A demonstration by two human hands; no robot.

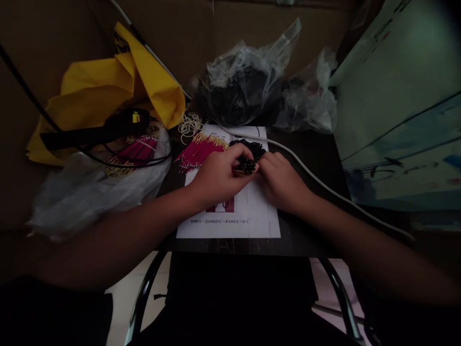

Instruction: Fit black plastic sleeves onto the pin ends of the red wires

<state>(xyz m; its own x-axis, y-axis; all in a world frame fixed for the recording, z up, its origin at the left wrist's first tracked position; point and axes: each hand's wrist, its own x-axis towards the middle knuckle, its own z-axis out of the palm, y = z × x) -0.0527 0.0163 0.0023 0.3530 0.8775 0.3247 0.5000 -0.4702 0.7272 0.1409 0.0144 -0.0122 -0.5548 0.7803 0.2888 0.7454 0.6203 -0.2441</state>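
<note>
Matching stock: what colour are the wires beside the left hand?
Magenta wires, gold-coloured tips; the head view shows them best.

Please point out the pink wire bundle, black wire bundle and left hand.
pink wire bundle [200, 151]: head view, middle of the wires.
black wire bundle [247, 166]: head view, its tips by the fingers.
left hand [218, 175]: head view, back of the hand.

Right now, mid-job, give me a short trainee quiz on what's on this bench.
1. What code is printed on the sheet?
2. True or false: the magenta wires have gold tips.
3. What are the left hand and right hand working at? A) a yellow bag B) a black-tipped wire bundle C) a white cable

Key: 1. DRS-206DC-E001-01. 2. True. 3. B.
</note>
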